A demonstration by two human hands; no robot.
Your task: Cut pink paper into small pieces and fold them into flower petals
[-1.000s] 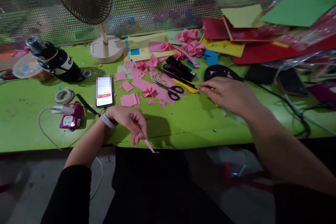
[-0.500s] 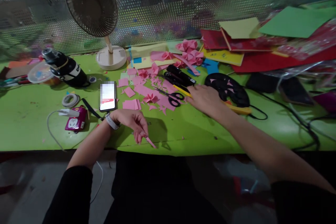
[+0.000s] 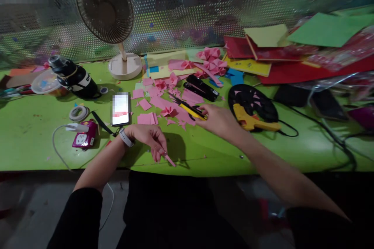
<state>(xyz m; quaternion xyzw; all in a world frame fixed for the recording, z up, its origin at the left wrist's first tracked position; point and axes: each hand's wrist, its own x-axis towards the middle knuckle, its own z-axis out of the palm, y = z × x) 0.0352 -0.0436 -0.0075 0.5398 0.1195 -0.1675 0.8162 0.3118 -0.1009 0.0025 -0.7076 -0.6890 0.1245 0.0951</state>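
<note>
My left hand point(image 3: 150, 140), with a pale watch on its wrist, is over the front of the table. It pinches a small folded pink paper strip point(image 3: 170, 160), whose end points down to the right. My right hand point(image 3: 215, 120) is closed round the end of a slim yellow and black utility knife point(image 3: 189, 109), which points up to the left. Black scissors point(image 3: 175, 98) lie under the knife, mostly covered by it and the hand. Close by are a pink paper flower point(image 3: 168, 111), a stack of pink paper squares point(image 3: 147, 118) and a black stapler point(image 3: 201, 87).
A yellow glue gun point(image 3: 248, 118) rests partly on a black round pad point(image 3: 267, 103) at right. Coloured paper sheets point(image 3: 321, 29) pile up behind it. Leftward are a phone point(image 3: 120, 109), a tape roll point(image 3: 78, 113), a purple power adapter point(image 3: 84, 136), a bottle point(image 3: 77, 79) and a fan point(image 3: 125, 66).
My right hand has moved left with the utility knife, from near the stapler to over the scissors, uncovering the glue gun. My left hand stays nearly still with the paper strip.
</note>
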